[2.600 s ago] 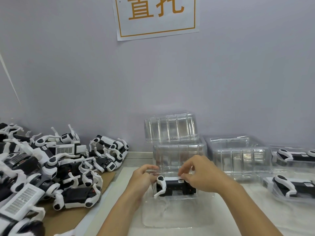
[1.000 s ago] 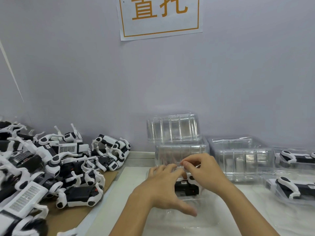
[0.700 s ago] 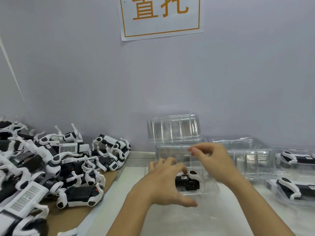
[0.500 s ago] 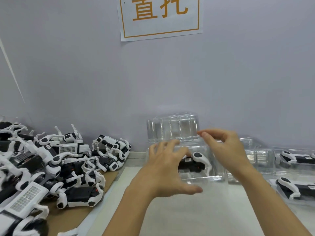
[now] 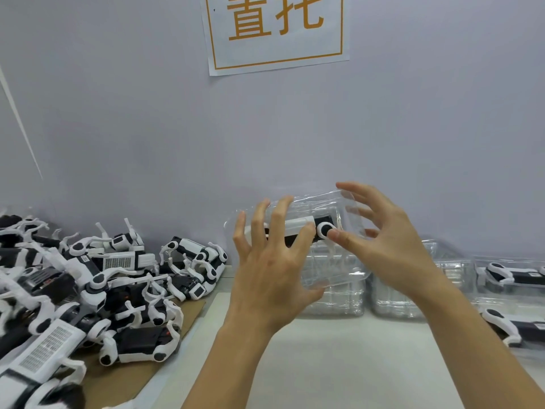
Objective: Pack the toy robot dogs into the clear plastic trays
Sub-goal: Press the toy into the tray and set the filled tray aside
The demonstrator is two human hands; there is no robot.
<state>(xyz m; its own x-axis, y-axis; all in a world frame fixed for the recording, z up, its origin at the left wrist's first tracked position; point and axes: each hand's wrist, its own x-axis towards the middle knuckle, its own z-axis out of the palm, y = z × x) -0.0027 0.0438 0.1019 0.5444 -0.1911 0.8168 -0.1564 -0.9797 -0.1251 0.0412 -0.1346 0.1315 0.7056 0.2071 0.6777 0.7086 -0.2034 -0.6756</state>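
Note:
A clear plastic tray [image 5: 333, 270] is held up in the air, tilted toward me, with a black and white toy robot dog [image 5: 306, 228] inside it. My left hand [image 5: 271, 267] grips the tray's left side with fingers spread over it. My right hand [image 5: 383, 240] holds the right side, thumb pressing near the dog's round joint. A heap of loose toy robot dogs [image 5: 97, 290] lies on brown cardboard at the left.
Stacks of empty clear trays [image 5: 395, 296] stand against the wall behind my hands. Two packed trays with dogs [image 5: 510, 276] lie at the right edge. A white paper sign [image 5: 277, 31] with orange characters hangs on the grey wall.
The tray with the dog has been lifted off the table, raised in front of the stacked trays and tilted. Both hands rose with it.

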